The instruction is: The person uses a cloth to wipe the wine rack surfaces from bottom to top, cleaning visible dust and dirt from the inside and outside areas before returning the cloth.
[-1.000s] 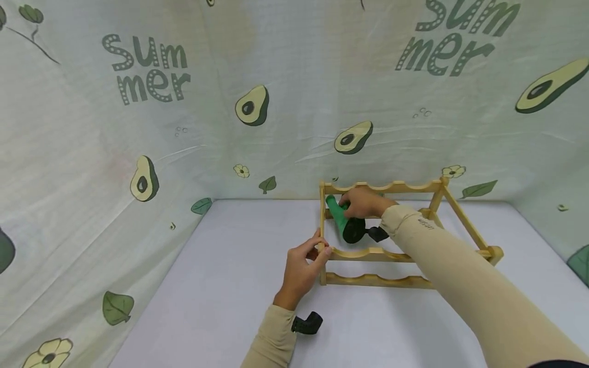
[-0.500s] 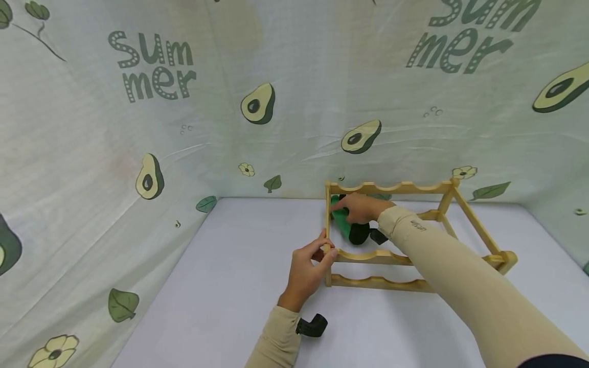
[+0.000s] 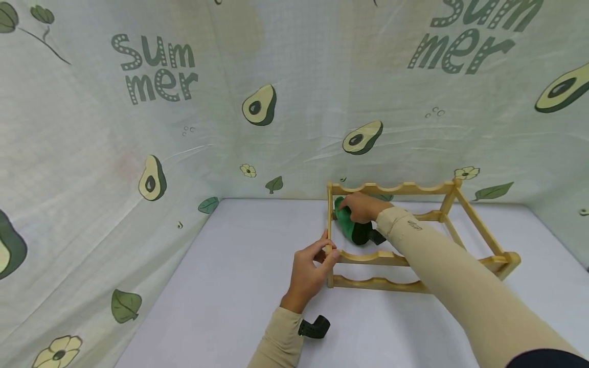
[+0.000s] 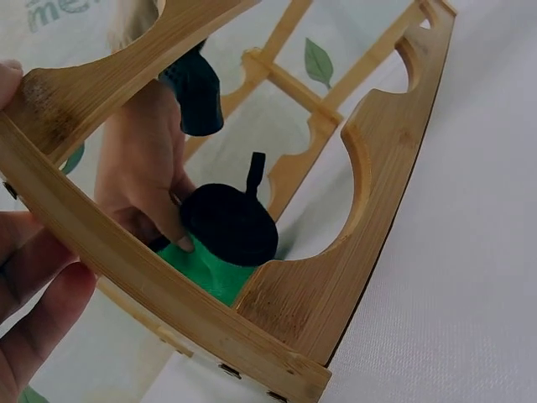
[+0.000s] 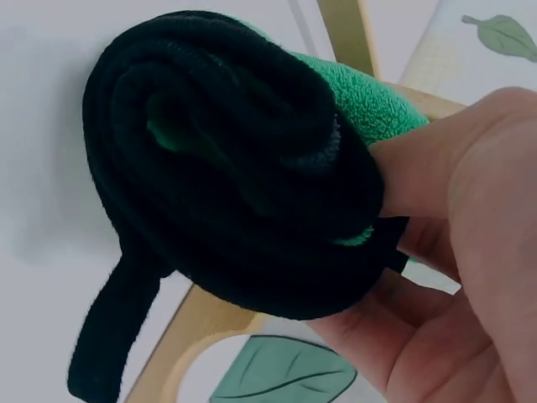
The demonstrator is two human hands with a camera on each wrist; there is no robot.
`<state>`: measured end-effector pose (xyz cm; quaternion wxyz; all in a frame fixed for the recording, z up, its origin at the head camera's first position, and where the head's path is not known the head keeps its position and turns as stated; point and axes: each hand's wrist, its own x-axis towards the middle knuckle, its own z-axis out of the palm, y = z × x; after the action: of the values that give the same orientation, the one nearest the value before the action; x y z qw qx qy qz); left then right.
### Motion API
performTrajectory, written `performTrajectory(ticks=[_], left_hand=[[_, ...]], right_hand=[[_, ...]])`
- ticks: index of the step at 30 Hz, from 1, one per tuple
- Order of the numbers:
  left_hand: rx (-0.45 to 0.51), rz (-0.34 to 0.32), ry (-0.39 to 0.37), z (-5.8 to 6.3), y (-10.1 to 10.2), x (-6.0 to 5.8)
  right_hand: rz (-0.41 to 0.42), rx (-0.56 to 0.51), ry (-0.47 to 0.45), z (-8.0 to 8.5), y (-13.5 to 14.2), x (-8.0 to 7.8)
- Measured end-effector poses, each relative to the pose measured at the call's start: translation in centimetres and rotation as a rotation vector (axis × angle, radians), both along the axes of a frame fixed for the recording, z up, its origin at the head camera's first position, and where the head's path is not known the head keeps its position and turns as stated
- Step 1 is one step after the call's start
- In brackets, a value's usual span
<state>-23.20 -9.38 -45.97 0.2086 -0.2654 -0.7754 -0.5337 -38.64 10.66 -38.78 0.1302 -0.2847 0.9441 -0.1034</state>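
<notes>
Densely nubby cloth (image 5: 260,180) inside scalloped wooden rack (image 3: 375,258)

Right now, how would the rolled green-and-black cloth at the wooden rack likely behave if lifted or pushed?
The rolled cloth is probably soft and light, given its fuzzy green surface. It may unwind if let go, since the black strap sticks out unfastened. Pushed, it might roll unevenly, as its coiled end looks squashed.

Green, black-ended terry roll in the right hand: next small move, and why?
Probably turn the green, black-ended terry roll square to the front rails of the pale wooden rack: the right hand grips it aslant, and the left hand holds the rack, which should steady it.
</notes>
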Motion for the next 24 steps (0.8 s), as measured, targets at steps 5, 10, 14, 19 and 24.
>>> performTrajectory(ticks=[5, 10, 14, 19, 24], left_hand=[[-0.019, 0.032, 0.042, -0.1, 0.1, 0.0], [-0.033, 0.06, 0.066, -0.1, -0.1, 0.0], [-0.036, 0.056, 0.066, -0.4, -0.2, 0.0], [-0.039, 0.057, 0.068, -0.4, -0.1, 0.0], [-0.038, 0.057, 0.059, -0.2, -0.1, 0.0]], right_hand=[[-0.033, -0.051, 0.038, -0.4, 1.8, 0.3], [-0.07, -0.077, 0.019, -0.6, 3.6, 0.6], [-0.066, -0.084, -0.002, -0.6, 4.5, 0.8], [-0.041, -0.078, -0.001, -0.5, 5.4, 1.0], [-0.031, -0.064, -0.019, -0.1, 5.9, 1.2]])
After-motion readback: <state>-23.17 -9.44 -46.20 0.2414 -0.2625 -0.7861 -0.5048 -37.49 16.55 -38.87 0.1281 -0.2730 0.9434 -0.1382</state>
